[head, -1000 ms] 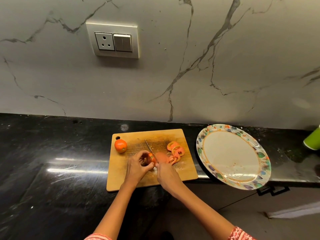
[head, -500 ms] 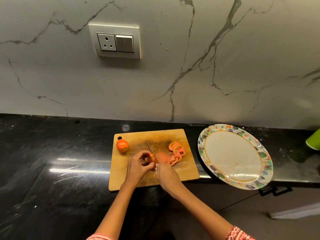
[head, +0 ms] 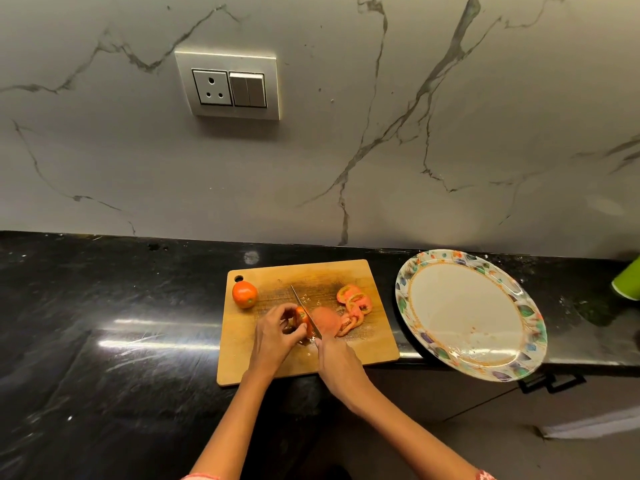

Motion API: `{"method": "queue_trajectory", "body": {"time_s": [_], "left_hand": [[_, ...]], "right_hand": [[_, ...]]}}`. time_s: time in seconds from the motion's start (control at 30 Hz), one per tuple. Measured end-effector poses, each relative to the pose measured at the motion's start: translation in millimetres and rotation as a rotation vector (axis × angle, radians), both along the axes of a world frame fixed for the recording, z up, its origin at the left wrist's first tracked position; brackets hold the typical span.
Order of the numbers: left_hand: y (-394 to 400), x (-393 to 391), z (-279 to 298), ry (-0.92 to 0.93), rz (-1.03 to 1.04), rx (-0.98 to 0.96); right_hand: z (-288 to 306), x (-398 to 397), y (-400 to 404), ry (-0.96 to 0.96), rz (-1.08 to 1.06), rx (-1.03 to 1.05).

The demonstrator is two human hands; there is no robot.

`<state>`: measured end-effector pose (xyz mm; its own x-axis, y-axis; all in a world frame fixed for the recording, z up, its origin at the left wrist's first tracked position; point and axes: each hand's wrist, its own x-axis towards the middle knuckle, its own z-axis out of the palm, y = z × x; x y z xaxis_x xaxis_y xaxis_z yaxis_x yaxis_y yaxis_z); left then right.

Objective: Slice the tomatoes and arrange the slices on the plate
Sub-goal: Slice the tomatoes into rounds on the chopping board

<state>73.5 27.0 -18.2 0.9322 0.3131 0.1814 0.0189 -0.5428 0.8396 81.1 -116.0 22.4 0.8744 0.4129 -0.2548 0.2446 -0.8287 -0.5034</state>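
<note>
So the left hand (head: 275,336) was curled around what was left of the tomato piece (head: 300,318) on the wooden cutting board (head: 242,341), fingertips and thumb pinching it from both sides to keep it steady. The right hand (head: 337,363) was wrapped around the knife handle, fingers closed on it, though the handle itself was pretty much hidden inside the grip. The knife (head: 304,315) blade ran away from that hand toward the wall, edge down right against the tomato piece, just beside the left fingertips.

On the far side of the blade from the left fingers there was a big flat slice (head: 325,322) lying on the board, touching the pile of other slices (head: 355,304) further out. Those were overlapping each other, a few of them ring-shaped with the middle showing. A whole tomato (head: 244,294) sat beyond the left knuckles, near the board's hanging hole, well apart from the knife.

The plate (head: 450,261) with the leafy coloured rim was out past the slices, off the board, hanging a bit over the counter edge. No slices on it yet, just some smears. The black counter (head: 104,306) was under everything, marble-look wall behind with a socket and switch panel (head: 228,86), and something green (head: 628,280) was cut off at the frame edge past the plate.
</note>
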Motion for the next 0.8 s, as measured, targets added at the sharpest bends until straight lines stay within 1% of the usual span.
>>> {"method": "queue_trajectory", "body": {"time_s": [0.17, 0.3, 0.5, 0.8], "left_hand": [[-1, 4, 0, -0.007, 0.029, -0.026], [-1, 3, 1, -0.019, 0.014, -0.015], [4, 2, 3, -0.015, 0.009, -0.008], [4, 0, 1, -0.016, 0.022, -0.038]], "right_hand": [[3, -2, 1, -0.001, -0.015, -0.004], [8, 6, 9, 0.01, -0.003, -0.013], [-2, -5, -2, 0.006, 0.023, -0.009], [-1, 3, 8, 0.062, 0.006, 0.028]]}}
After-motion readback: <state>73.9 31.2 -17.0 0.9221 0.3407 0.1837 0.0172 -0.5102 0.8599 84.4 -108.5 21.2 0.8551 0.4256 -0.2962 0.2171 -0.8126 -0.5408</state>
